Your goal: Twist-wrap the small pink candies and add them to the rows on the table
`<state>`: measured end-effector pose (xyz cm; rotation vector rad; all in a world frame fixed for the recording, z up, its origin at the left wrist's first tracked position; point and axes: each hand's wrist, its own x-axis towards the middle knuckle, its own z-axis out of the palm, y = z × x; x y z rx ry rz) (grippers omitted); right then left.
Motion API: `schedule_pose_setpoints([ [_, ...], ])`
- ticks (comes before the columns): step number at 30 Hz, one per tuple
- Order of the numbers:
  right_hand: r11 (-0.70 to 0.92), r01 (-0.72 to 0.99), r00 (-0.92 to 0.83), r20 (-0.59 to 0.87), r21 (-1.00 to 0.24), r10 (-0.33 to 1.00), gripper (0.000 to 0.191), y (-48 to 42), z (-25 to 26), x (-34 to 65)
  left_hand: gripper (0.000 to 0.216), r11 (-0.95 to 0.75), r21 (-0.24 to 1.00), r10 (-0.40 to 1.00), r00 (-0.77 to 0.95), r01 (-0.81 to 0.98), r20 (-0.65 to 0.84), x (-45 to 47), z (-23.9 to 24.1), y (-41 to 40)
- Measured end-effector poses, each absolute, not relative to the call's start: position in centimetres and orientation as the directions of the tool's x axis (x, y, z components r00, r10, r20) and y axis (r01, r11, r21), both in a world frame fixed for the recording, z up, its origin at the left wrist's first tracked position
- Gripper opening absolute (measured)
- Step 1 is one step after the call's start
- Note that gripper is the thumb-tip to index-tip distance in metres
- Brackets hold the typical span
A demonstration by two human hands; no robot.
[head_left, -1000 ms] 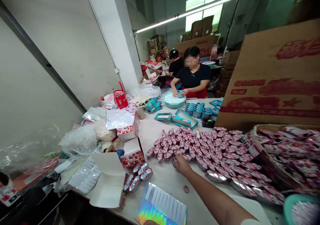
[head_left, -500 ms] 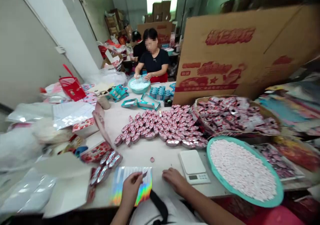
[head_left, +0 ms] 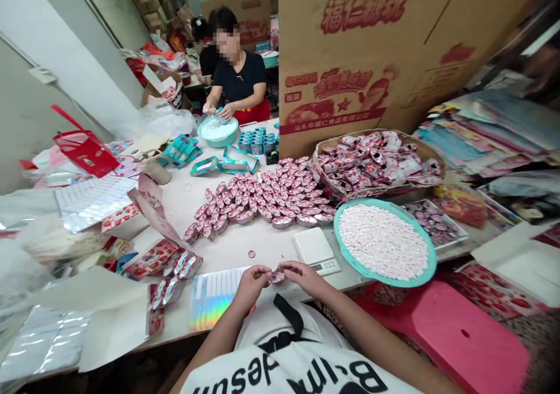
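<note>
Close together at the table's front edge, my left hand (head_left: pixel 255 283) and my right hand (head_left: pixel 301 275) both pinch a small pink-and-silver oval container (head_left: pixel 277 276), one from each side. Fingers partly hide it, so its details are unclear. Left of my left hand lies a shiny holographic sheet (head_left: pixel 210 309) with pale strips. A small pink ring (head_left: pixel 251 254) rests on the table just beyond my hands. Farther back, many similar oval containers (head_left: pixel 266 192) stand packed together. A white digital scale (head_left: pixel 314 246) sits beyond my right hand.
To the right is a teal basin (head_left: pixel 431 260) of white pieces, with a basket (head_left: pixel 321 178) of pink packets behind it. Open strawberry-print boxes (head_left: pixel 153 260) crowd the left. A large carton (head_left: pixel 350 49) stands behind. Across the table a person (head_left: pixel 240 82) works over another basin. A pink stool (head_left: pixel 472 335) is at lower right.
My right hand has lifted from the table and come to the container. The left has moved right, off the holographic sheet, to meet it. The view has tilted down and turned right.
</note>
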<state>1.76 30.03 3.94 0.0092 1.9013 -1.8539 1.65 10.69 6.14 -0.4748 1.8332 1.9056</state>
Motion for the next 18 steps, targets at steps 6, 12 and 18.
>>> schedule_pose_setpoints([
  [6,-0.116,0.519,-0.844,-0.486,-0.847,-0.227,0.034,30.3,3.1,2.2,0.038,-0.080,0.772,0.158,-0.772,-0.631,-0.615,1.6,5.1,11.4],
  [12,-0.189,0.525,-0.850,-0.502,-0.830,-0.160,0.029,31.1,2.2,1.2,0.041,-0.171,0.682,0.209,-0.703,-0.711,-0.680,2.2,3.3,12.1],
  [18,-0.101,0.506,-0.861,-0.494,-0.857,-0.123,0.024,31.4,0.9,0.6,0.051,-0.154,0.597,0.204,-0.616,-0.788,-0.761,2.4,1.5,12.6],
])
